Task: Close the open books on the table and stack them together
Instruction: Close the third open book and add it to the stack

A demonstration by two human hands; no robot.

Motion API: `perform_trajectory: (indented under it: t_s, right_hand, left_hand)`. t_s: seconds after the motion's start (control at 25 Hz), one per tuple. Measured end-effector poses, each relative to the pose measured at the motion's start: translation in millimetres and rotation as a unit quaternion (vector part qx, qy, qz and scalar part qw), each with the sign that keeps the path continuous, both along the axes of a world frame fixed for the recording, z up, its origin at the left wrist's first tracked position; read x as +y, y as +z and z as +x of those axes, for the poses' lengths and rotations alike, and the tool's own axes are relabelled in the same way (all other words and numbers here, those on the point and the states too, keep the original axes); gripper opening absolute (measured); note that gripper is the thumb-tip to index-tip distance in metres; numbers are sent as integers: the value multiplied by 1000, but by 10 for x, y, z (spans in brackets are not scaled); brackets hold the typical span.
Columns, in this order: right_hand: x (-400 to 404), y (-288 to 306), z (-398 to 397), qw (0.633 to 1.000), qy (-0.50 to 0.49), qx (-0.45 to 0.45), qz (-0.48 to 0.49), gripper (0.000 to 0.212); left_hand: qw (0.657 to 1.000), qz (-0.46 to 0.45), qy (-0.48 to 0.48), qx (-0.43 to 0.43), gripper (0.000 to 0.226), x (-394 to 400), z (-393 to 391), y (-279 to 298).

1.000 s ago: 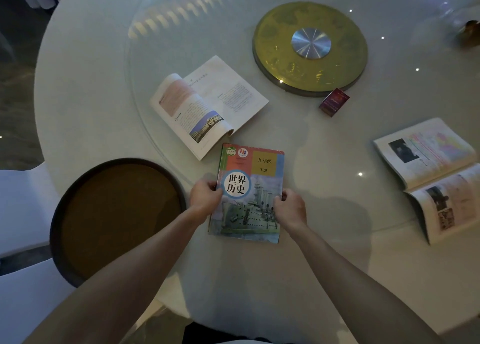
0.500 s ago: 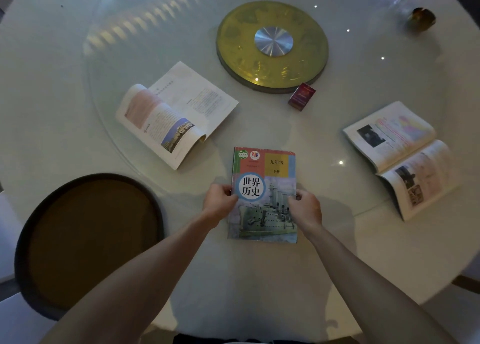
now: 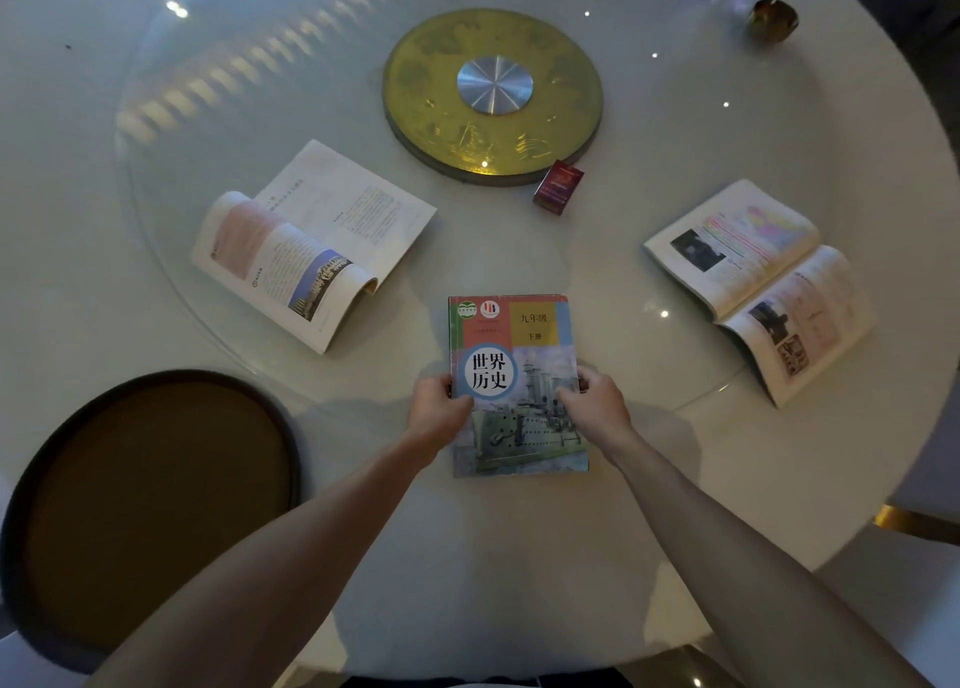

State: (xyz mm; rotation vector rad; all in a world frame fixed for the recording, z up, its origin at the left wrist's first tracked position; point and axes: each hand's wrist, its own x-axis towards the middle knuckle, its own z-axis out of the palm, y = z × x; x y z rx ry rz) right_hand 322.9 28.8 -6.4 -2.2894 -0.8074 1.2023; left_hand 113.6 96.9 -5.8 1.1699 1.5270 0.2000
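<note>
Nearest the person, at six o'clock on the round worktop (image 3: 779, 479), the closed book (image 3: 517, 391) lies flat with its cover up. The left hand (image 3: 439, 412) pinches its left edge, thumb on the cover and the other fingers hidden under or beside it; the right hand (image 3: 595, 406) grips the right edge the same way, so both hands are curled onto this one book. It looks squared and ready to serve as the base of the stack. To do this step well, let it rest flat with the spine to one side, then free one hand at a time. Farther out, at ten o'clock, an open book (image 3: 311, 245) lies with one page curled over, and at two o'clock a second open book (image 3: 763, 282) lies spread. Each probably wants its curled leaves flattened before the cover is folded shut. Beyond, at twelve o'clock, a small red box (image 3: 558, 188) sits just beside the gold disc (image 3: 493, 94).
</note>
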Motion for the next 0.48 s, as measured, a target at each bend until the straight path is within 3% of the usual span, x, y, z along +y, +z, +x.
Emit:
perform_trajectory:
  t_s: [0.16,0.24,0.4,0.48]
  right_hand:
    - [-53,89,1,1000,12,12,2,24]
    - [-105,112,17,1000,21,13,-4,30]
    - [-262,268,83,1000,16,-4,-11,48]
    - [-344,391,182,999,26,-26,-4,60]
  left_hand:
    - [1000,17,21,-4,26,-65,86,123]
    - [999,37,16,-2,36,-63,118,165]
    - [986,114,-82,90,64,-64,282,258]
    - [979,134,-127,84,69,-36,425,325]
